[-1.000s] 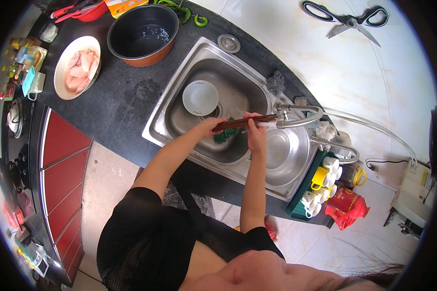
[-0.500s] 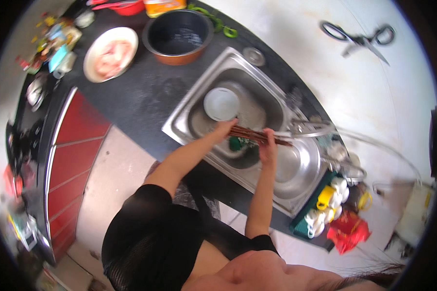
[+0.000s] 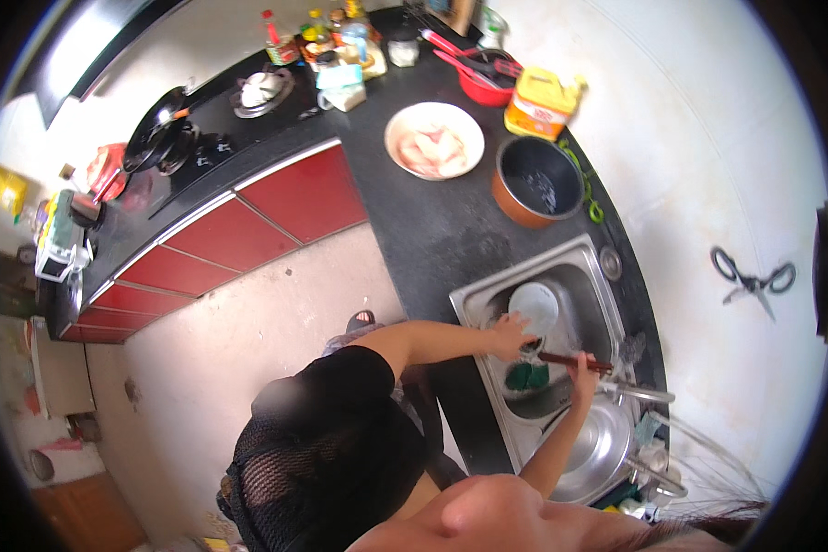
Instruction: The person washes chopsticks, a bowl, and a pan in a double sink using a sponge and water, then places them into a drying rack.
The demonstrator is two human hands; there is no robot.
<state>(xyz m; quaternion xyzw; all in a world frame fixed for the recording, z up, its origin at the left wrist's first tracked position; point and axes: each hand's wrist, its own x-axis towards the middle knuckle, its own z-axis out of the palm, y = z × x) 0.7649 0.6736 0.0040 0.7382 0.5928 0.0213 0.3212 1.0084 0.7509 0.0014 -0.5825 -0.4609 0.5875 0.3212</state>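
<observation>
A bundle of brown chopsticks [image 3: 566, 360] is held over the sink [image 3: 488, 296] by my right hand [image 3: 580, 375], its fingers wrapped round the bundle near the faucet end. Close to the other end is my left hand [image 3: 508, 338], fingers spread out; whether a fingertip touches the sticks I cannot make out. A white bowl [image 3: 534, 308] lies in the basin just beyond my left hand. Below the chopsticks, a green scouring pad [image 3: 527, 376] rests in the same basin.
A metal basin [image 3: 593, 446] sits by the faucet [image 3: 642, 393]. Past the sink stand a dark pot [image 3: 535, 207], a white bowl of pale meat [image 3: 432, 156] and a yellow jug [image 3: 540, 103]. Scissors [image 3: 754, 281] hang on the wall. A wok [image 3: 161, 133] is on the stove.
My view has swung left, bringing in the stove and floor. My left hand has come off its grip on the chopsticks and its fingers have spread; my right hand still holds them.
</observation>
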